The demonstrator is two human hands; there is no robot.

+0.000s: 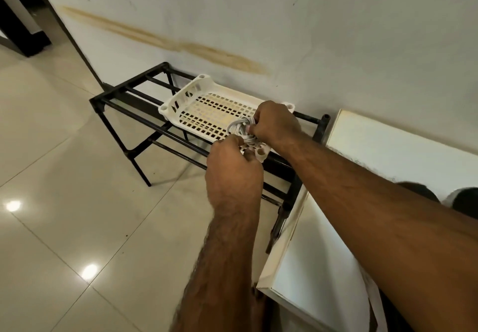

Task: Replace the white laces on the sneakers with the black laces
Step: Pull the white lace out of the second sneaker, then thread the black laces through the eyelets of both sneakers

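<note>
Both hands are bunched up around a tangled bundle of white shoelaces (239, 129), held just above the near right corner of a cream perforated plastic basket (186, 104) sitting on a black metal tube rack (124, 98) against the wall. The right hand (274, 124) pinches the bundle from the far side. The left hand (232, 168) has its fingers curled in, probably gripping the lace ends, though they're hidden from here.

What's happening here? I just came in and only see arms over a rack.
A person's two hands, left hand and right hand, hold a bundle of white laces over a white plastic basket on a black rack by the wall. No sneakers or black laces are clearly in view.
</note>
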